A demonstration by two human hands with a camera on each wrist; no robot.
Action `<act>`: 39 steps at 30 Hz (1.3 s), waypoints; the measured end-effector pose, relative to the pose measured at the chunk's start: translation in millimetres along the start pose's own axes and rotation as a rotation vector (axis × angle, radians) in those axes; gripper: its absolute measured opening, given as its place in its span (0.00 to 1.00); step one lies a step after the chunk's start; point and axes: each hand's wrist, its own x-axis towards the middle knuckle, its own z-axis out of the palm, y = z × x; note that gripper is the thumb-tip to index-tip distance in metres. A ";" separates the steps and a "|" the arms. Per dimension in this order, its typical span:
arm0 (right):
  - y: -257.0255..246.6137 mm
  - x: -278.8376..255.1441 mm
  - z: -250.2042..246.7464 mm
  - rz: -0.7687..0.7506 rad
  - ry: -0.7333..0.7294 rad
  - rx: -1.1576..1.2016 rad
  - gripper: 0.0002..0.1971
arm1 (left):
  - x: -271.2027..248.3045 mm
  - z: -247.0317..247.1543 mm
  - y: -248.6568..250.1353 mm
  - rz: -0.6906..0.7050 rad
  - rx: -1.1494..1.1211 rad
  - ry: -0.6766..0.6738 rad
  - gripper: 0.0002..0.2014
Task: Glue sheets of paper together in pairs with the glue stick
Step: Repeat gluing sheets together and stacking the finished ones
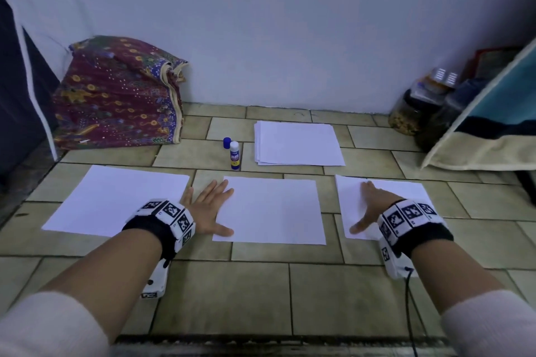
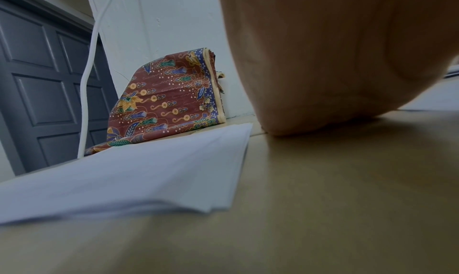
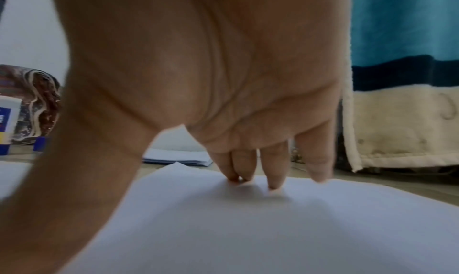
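**Both hands laid flat on white paper sheets on a tiled floor**

The left hand (image 1: 207, 210) is spread flat, fingers straight, and pressed on the left edge of the middle white paper sheet (image 1: 272, 211); nothing is gripped. The right hand (image 1: 369, 206) is likewise opened out, its fingertips (image 3: 273, 182) pressed on the right white paper sheet (image 1: 406, 194), thumb splayed toward 8 o'clock. A third white sheet (image 1: 116, 200) is laid at 9 o'clock of the left hand, just beside it. At 12 o'clock, the white glue stick with a blue label (image 1: 234, 155) is stood upright, uncapped, its blue cap (image 1: 226, 142) just behind it. At 1 o'clock a stack of white paper (image 1: 298, 143) is seen. A folded maroon patterned cloth (image 1: 119, 93) is leaned against the wall at 10 o'clock on the beige tiled floor (image 1: 261, 298).
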 end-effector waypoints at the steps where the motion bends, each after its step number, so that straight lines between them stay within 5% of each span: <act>1: 1.2 -1.6 0.2 -0.010 0.010 0.016 0.66 | -0.1 0.3 -0.1 -0.004 -0.004 0.004 0.65; 7: 6.1 -6.4 0.6 -0.043 0.032 0.033 0.58 | -2.9 -2.2 3.0 -0.024 -0.009 0.006 0.58; 16: 4.6 -28.6 -21.1 -0.077 0.193 0.174 0.23 | -5.1 -2.6 4.7 -0.007 -0.035 0.002 0.81; 19: -23.9 -47.8 -34.0 -0.158 0.289 0.261 0.29 | -2.8 -1.9 3.6 -0.008 -0.017 0.013 0.84; 25: -119.3 -49.3 -9.0 -0.330 0.145 0.397 0.27 | -2.7 -2.5 5.4 -0.030 -0.002 -0.015 0.62; 30: -173.1 -43.3 4.8 -0.269 0.118 0.482 0.24 | -3.1 -2.1 5.9 -0.030 -0.003 0.010 0.57; 39: -191.0 -42.2 8.8 -0.255 0.102 0.440 0.22 | -0.5 -1.0 4.3 -0.038 0.019 0.008 0.52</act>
